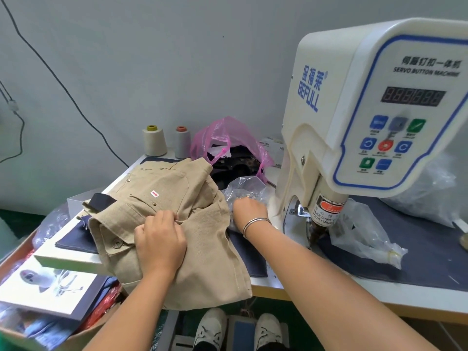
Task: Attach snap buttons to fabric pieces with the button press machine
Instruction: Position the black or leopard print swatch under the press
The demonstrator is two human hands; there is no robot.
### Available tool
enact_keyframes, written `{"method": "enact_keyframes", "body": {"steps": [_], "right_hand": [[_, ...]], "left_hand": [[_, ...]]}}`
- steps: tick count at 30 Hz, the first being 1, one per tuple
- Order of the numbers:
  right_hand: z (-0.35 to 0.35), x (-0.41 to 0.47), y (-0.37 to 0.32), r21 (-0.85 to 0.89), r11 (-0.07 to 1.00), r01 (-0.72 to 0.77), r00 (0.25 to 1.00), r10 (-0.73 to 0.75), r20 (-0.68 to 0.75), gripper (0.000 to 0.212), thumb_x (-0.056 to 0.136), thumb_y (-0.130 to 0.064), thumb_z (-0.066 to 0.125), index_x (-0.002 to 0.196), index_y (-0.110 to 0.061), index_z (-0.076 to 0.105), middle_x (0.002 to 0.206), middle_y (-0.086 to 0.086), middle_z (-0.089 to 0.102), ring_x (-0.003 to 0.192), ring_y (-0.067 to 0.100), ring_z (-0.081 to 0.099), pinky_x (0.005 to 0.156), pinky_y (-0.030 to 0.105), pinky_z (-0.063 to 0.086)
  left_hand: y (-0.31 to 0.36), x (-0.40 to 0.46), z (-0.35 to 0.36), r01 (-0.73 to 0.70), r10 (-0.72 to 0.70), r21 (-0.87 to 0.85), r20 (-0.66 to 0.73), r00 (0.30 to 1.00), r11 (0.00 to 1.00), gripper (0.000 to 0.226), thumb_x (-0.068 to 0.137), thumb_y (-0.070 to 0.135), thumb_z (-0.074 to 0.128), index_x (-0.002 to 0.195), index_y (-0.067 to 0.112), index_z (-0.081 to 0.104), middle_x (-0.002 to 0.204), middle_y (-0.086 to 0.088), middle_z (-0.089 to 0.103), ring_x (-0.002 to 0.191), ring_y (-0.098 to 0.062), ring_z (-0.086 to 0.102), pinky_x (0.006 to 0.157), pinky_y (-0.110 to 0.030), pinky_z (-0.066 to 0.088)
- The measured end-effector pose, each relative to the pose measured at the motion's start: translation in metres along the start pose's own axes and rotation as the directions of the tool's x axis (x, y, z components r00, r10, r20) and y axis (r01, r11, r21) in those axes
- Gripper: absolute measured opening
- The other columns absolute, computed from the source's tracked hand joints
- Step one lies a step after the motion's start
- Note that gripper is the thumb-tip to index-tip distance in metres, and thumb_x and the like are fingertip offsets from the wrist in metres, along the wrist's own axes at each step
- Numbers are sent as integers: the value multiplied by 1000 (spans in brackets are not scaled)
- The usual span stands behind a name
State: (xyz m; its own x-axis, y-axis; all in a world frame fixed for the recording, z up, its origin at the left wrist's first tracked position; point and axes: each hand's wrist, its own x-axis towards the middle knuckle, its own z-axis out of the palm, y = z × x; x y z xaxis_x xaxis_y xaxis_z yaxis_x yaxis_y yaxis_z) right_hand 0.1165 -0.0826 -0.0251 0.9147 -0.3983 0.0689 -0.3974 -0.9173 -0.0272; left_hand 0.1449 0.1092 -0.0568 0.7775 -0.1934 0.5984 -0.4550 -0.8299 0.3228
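Two forearms reach in from the bottom edge. On the left hand (159, 240) the fingers (166, 217) curl down and pinch a fold of the beige garment (177, 198), which lies heaped on the tabletop (379, 290) and hangs over its near edge. The right hand (249, 210), a bangle (254, 224) on its wrist, reaches into a clear bag (243, 190) just beside the garment; its fingers are hidden by the knuckles, so their state cannot be told. Right of that hand stands the button machine (367, 110), with its press head above a dark mat (417, 249) and another clear bag (364, 236) beside its base. Behind the garment sit a pink bag (222, 138) and two thread cones (154, 140). White shoes (210, 328) show beneath the tabletop.
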Motion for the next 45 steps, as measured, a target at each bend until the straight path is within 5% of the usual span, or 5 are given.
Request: {"method": "enact_keyframes", "body": {"steps": [17, 23, 29, 38, 45], "right_hand": [[-7, -7, 3, -130, 991, 40, 999, -35, 41, 25, 89, -3, 48, 110, -8, 62, 111, 8, 63, 103, 28, 62, 68, 33, 42], [-16, -12, 4, 162, 981, -108, 994, 107, 20, 22, 89, -21, 49, 105, -10, 59, 104, 7, 63, 95, 28, 62, 66, 30, 39], [-14, -57, -5, 589, 806, -56, 987, 135, -92, 9, 88, -24, 51, 83, -21, 57, 93, -1, 61, 82, 18, 58, 75, 37, 51], [9, -88, 9, 259, 966, -25, 995, 49, -86, 25, 94, -24, 45, 100, -16, 69, 107, 3, 56, 97, 22, 55, 78, 33, 51], [12, -84, 13, 364, 924, -119, 976, 176, -130, 23, 95, -31, 46, 102, -21, 67, 102, 1, 64, 90, 21, 61, 77, 34, 51]], "left_hand": [[-2, 0, 3, 3, -3, 0, -16, 1000, 1000, 26, 79, 24, 33, 80, 14, 57, 73, -3, 57, 70, -27, 52, 69, -38, 32], [-1, 0, 2, 2, -2, -3, -22, 1000, 1000, 28, 79, 25, 32, 80, 13, 57, 73, -3, 57, 71, -27, 52, 69, -39, 33], [-3, 0, 3, -2, 2, -9, -34, 999, 1000, 27, 79, 24, 33, 80, 12, 57, 73, -4, 57, 70, -28, 52, 69, -39, 33], [-5, -1, 6, -8, 8, 0, -37, 999, 1000, 29, 80, 25, 31, 82, 13, 57, 74, -5, 57, 71, -28, 51, 69, -39, 33], [-4, -1, 4, 3, -3, 3, -30, 1000, 1000, 28, 80, 24, 33, 82, 12, 58, 76, -6, 58, 73, -29, 52, 70, -40, 32]]}}
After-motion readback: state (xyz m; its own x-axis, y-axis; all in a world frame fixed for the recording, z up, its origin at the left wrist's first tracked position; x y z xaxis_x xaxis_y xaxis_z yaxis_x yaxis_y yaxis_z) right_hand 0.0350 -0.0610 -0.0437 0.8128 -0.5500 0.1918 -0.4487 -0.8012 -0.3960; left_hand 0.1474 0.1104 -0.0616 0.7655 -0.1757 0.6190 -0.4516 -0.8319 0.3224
